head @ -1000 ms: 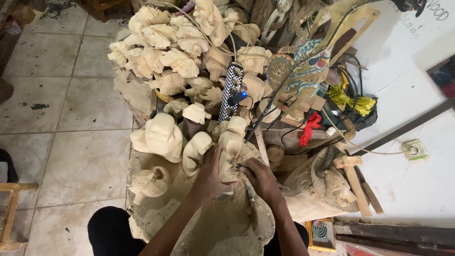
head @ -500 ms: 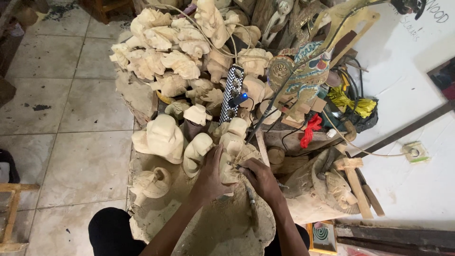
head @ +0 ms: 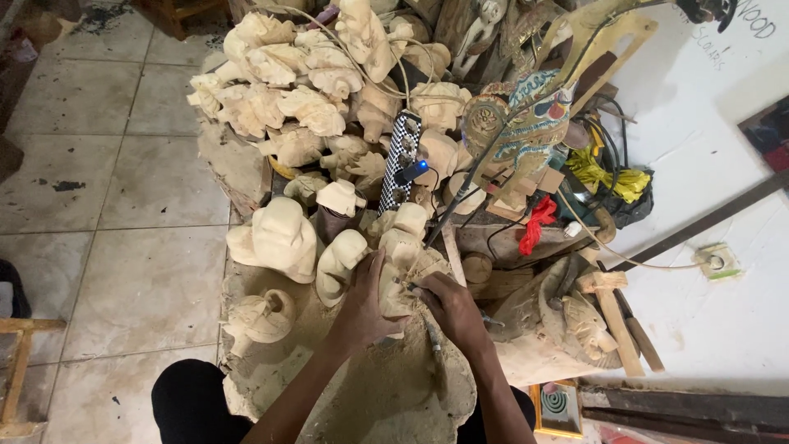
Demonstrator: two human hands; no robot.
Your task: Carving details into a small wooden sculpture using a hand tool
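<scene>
My left hand grips the side of a pale unfinished wooden carving that rests on a dusty work block. My right hand holds a thin metal carving tool with its tip pressed against the carving's right face. Both hands touch the piece from opposite sides. Other pale carved figures stand just left of it, the nearest one almost against my left hand.
A heap of raw wooden carvings fills the back. A chequered power strip with a blue light lies among them. Painted figures, a red cloth, a wooden mallet and a wall socket lie right. Tiled floor lies left.
My hands have shifted only slightly on the carving; the right hand with the tool has moved a little across its face. The view has drifted a bit.
</scene>
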